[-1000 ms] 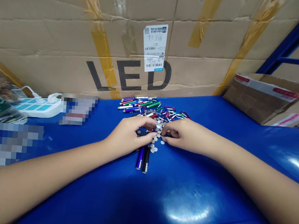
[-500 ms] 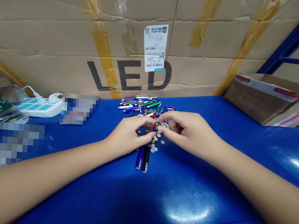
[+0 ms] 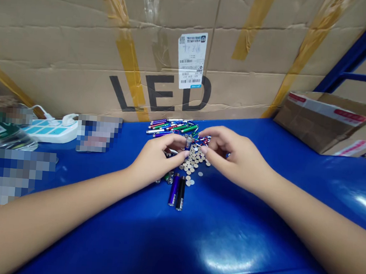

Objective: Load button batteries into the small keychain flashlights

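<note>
Between its thumb and fingers, my left hand (image 3: 161,154) grips a small blue tube with a silver end (image 3: 188,143), held upright. My right hand (image 3: 232,151) is just to the right, its thumb and forefinger apart and its other fingers curled. Below and between the hands lie many small round button cells (image 3: 195,159). Nearer to me, a purple tube (image 3: 173,190) and a black tube (image 3: 180,194) lie side by side. Several small metallic parts (image 3: 169,177) show partly under my left hand.
Behind the hands is a heap of coloured penlights with clips (image 3: 167,127) on the blue table (image 3: 149,240). A large cardboard box (image 3: 165,34) stands at the back, an open carton (image 3: 323,122) at right. A white power strip (image 3: 53,131) lies at left.
My right hand has moved away from my left, and its fingertips have parted. The blue tube in my left hand now shows, as do more of the button cells.
</note>
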Demonstrator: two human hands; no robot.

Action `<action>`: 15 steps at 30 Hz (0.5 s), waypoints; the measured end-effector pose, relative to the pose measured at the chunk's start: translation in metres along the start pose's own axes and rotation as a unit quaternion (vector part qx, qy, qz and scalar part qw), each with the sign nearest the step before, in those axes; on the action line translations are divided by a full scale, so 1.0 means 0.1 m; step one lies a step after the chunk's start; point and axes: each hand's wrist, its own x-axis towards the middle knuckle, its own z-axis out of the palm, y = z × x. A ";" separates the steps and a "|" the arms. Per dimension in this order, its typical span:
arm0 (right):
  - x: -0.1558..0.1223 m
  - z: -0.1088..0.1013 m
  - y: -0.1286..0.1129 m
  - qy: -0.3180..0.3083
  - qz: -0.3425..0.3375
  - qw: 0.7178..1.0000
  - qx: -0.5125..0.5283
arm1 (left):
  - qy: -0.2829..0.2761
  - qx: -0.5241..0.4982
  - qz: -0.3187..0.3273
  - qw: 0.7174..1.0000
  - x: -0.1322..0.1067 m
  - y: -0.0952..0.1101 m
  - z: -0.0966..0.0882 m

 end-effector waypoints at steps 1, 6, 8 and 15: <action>0.02 -0.01 0.02 0.015 0.019 1.000 0.005 | 0.019 -0.007 -0.012 1.000 0.01 -0.02 0.00; 0.17 0.00 0.20 -0.047 0.008 0.992 -0.114 | 0.081 -0.048 -0.054 0.994 0.05 -0.08 -0.01; 0.24 0.04 0.25 -0.108 -0.022 0.983 -0.150 | 0.085 -0.067 -0.057 0.992 0.05 -0.10 -0.01; 0.46 0.20 0.15 -0.168 -0.057 0.963 -0.203 | 0.116 -0.087 -0.056 0.988 0.07 -0.13 -0.01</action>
